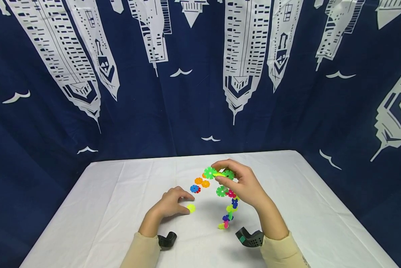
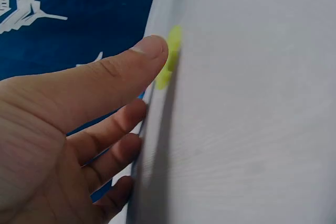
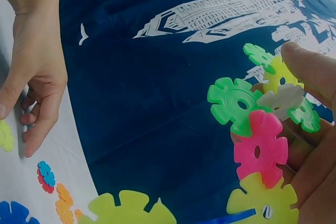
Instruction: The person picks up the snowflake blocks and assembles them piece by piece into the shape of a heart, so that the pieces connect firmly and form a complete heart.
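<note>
My right hand [image 1: 243,183] is raised over the table and pinches a chain of interlocking flower discs [image 1: 222,191] between thumb and fingers. The chain's yellow disc [image 3: 283,78] sits at the thumb, with green, whitish and pink [image 3: 257,150] discs joined around it. Several more discs in blue, yellow, green and pink hang down from the hand. Low over the cloth, my left hand [image 1: 170,203] has its fingers loosely bent. Its thumb tip is at a single yellow disc [image 1: 191,208]; in the left wrist view the thumb overlaps that disc [image 2: 174,51], and contact is hard to tell.
Beyond the left hand lie loose orange discs [image 1: 198,181] and a blue disc [image 1: 194,188] overlapping a red one. A white cloth [image 1: 120,208] covers the table. Behind its far edge hangs a dark blue curtain [image 1: 187,111] with white buildings. Both wrists carry black devices [image 1: 167,240].
</note>
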A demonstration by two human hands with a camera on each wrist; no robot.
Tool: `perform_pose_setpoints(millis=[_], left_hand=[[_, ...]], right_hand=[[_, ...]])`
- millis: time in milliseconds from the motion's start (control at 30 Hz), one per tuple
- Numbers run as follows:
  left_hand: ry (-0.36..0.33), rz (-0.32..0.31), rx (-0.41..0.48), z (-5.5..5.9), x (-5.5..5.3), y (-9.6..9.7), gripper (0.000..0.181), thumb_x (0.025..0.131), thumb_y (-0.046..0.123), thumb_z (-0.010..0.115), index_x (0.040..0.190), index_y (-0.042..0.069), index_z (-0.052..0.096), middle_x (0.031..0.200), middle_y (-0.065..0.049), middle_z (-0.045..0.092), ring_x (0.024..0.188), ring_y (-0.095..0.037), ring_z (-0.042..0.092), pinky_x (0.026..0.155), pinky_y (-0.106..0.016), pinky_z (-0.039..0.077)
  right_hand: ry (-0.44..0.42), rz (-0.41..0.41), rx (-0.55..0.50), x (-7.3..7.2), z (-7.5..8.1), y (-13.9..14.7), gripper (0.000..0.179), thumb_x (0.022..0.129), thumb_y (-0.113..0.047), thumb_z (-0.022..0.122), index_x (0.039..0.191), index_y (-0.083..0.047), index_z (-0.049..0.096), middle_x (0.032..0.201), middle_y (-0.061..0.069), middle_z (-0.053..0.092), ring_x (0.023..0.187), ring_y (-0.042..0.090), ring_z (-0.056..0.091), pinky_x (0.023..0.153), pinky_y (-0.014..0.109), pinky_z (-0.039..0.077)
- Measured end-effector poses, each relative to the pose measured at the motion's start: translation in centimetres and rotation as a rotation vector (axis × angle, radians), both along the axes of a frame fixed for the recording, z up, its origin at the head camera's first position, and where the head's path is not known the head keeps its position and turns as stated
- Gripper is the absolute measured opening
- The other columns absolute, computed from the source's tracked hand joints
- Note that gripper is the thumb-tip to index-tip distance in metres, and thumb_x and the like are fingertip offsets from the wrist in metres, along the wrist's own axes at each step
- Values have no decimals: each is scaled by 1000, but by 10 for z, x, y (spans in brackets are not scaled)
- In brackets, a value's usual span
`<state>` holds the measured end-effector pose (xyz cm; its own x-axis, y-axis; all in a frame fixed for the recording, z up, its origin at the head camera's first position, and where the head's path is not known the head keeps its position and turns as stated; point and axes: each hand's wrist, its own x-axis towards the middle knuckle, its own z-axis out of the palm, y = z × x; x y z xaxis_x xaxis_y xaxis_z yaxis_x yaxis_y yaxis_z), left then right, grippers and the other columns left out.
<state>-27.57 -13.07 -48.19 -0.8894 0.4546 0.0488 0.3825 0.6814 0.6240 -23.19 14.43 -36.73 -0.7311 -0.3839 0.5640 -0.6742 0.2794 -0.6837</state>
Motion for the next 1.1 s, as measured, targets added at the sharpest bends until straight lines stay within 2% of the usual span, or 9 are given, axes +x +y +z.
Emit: perform_pose_setpoints(millis=[67,267,600,733,900,1000,1100], left_hand=[[2,22,-14,-3,-1,2,35,74,16,87,107,23,78,105,4,64,93,-15,49,83,-36,31],[15,52,-25,-7,-2,4,27,72,17,88,96,25,80,102,6,62,100,-15,50,85,-37,33],[11,91,-19,-5,-2,7,25,70,18,89,89,26,76,99,7,63,100,-14,51,91,-40,35],[-12,69,31,-3,-2,6,24,72,13,88,87,21,71,86,8,63,86,-12,54,84,-34,38],[-61,25,128,0,-4,6,22,77,4,83,85,14,66,74,5,57,70,-11,53,64,-22,45],[-50,18,156,4,-3,5,18,78,4,81,84,13,67,73,5,58,70,-9,53,64,-20,45],[-41,36,189,9,-3,6,13,80,6,79,85,12,69,75,5,60,71,-9,54,64,-20,46]], right_hand=[[-5,-2,1,0,0,0,28,93,-9,70,120,-16,67,113,2,71,81,11,68,69,24,57],[-7,-4,3,0,0,0,27,93,-10,70,119,-16,68,113,1,71,83,11,68,69,24,57],[-17,-8,10,1,1,-2,28,92,-11,71,120,-16,68,117,0,71,95,12,66,74,23,57],[-15,-8,8,2,1,-2,28,92,-10,71,119,-16,68,117,1,71,95,12,66,73,23,57],[-15,-6,5,2,2,-2,28,92,-10,71,119,-16,68,116,1,71,92,12,65,70,24,57],[-16,-7,7,2,2,-1,28,92,-11,71,119,-16,68,116,1,71,91,11,65,69,24,57],[-19,-11,13,1,1,-1,28,92,-11,71,119,-16,68,117,1,71,91,11,65,69,23,57]])
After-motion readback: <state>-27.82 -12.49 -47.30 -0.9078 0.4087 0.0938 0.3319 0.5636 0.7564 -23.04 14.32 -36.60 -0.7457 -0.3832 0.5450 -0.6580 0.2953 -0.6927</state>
